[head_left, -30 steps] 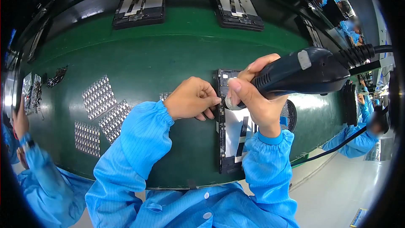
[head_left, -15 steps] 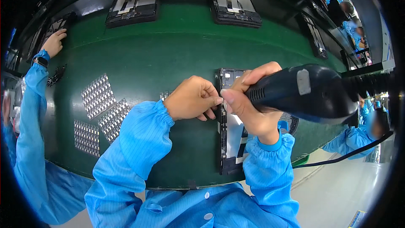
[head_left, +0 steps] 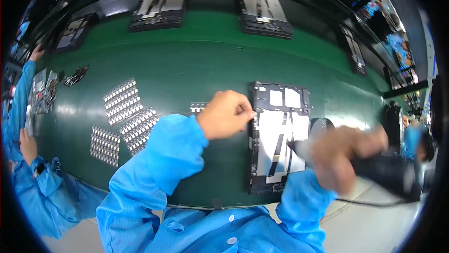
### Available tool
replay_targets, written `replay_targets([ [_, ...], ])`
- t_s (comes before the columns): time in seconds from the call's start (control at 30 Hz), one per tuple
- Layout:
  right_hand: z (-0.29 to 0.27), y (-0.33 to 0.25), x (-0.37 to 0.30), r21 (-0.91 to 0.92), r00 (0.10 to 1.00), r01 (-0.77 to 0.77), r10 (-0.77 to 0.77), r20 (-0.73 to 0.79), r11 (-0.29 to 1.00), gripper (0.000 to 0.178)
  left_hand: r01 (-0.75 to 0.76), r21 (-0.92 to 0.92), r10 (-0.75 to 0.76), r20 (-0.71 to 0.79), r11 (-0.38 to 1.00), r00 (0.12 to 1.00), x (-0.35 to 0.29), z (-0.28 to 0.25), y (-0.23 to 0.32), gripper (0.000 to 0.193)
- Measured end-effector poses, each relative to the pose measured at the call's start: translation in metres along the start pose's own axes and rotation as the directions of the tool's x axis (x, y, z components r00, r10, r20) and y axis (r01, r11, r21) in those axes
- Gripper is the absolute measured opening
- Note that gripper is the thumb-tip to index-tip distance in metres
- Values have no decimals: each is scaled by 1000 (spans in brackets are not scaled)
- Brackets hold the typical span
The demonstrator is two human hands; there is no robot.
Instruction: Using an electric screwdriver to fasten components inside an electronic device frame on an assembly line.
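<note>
Fingertips of the left hand (head_left: 228, 115) are best held steady at the left edge of the open tablet-shaped device (head_left: 267, 133), flat on the green bench (head_left: 220, 169), with the black handheld tool (head_left: 386, 173) guided clear of its dark ribbons (head_left: 279, 144). Left forearm (head_left: 156, 171) slants in from below, fingers curled, any grip indeterminable; the right hand (head_left: 343, 157), motion-blurred, grasps the tool beside the device's right side.

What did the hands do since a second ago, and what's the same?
The right hand moved right and toward the person, taking the black tool away from the left edge of the open device. It still grips the tool. The left hand stayed at that edge, and the sheets of small pieces stayed put.
</note>
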State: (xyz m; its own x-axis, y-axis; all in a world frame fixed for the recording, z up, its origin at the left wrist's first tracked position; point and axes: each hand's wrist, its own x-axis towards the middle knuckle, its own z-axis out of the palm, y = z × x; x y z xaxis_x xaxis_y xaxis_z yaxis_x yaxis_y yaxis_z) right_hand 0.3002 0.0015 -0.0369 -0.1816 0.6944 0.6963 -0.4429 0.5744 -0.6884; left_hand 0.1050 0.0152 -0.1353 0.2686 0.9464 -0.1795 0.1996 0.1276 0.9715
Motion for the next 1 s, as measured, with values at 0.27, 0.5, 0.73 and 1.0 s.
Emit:
replay_targets([
  [0.27, -6, -98, -11, 498, 772, -171, -199, 604, 850, 19, -716, 565, 722, 280, 409, 633, -107, 98, -4, 18],
  [0.5, -14, -109, -16, 574, 492, -448, -347, 799, 686, 68, -755, 605, 727, 396, 252, 560, -77, 63, -21, 30],
  [0.73, 1, -99, -28, 581, 817, 34, -357, 453, 813, 11, -732, 679, 703, 495, 53, 510, 8, -17, -17, 28],
  [1.0, -10, -119, -31, 318, 813, -580, 560, 161, 750, 8, -543, 839, 791, 348, -24, 503, 77, 25, 4, 29],
])
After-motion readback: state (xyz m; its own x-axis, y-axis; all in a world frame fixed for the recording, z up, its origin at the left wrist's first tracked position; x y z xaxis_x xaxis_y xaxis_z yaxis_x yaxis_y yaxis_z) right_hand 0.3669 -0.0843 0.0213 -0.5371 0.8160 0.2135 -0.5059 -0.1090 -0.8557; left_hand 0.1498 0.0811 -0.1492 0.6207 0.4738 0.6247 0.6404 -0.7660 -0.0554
